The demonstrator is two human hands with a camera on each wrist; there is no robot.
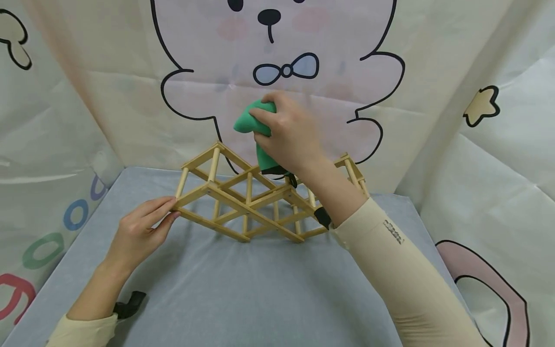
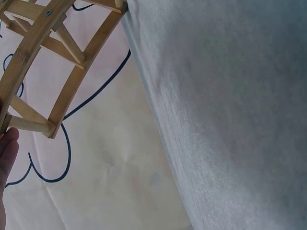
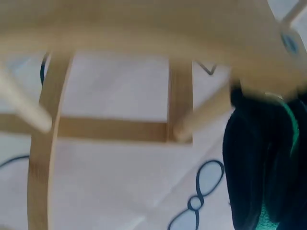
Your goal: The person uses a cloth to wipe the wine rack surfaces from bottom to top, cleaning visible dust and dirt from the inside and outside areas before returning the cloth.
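A wooden lattice rack (image 1: pixel 247 210) of crossed slats and round dowels stands on the table. My left hand (image 1: pixel 140 231) pinches its left corner between thumb and fingers; in the left wrist view those fingertips touch the rack (image 2: pixel 72 93) at the edge. Above the rack's middle, my right hand (image 1: pixel 295 132) grips a soft green item with a black lower edge (image 1: pixel 264 156); its exact kind cannot be told. The right wrist view shows dark fabric with green (image 3: pixel 249 158) beside the blurred slats (image 3: pixel 120 129). My right forearm hides part of the rack's right side.
A blue-grey cloth covers the table (image 1: pixel 260 289). Behind it hangs a pale curtain (image 1: pixel 130 96) printed with a bear and a bow tie. More printed fabric closes off both sides. Black mounts (image 1: pixel 130 304) sit at the wrists.
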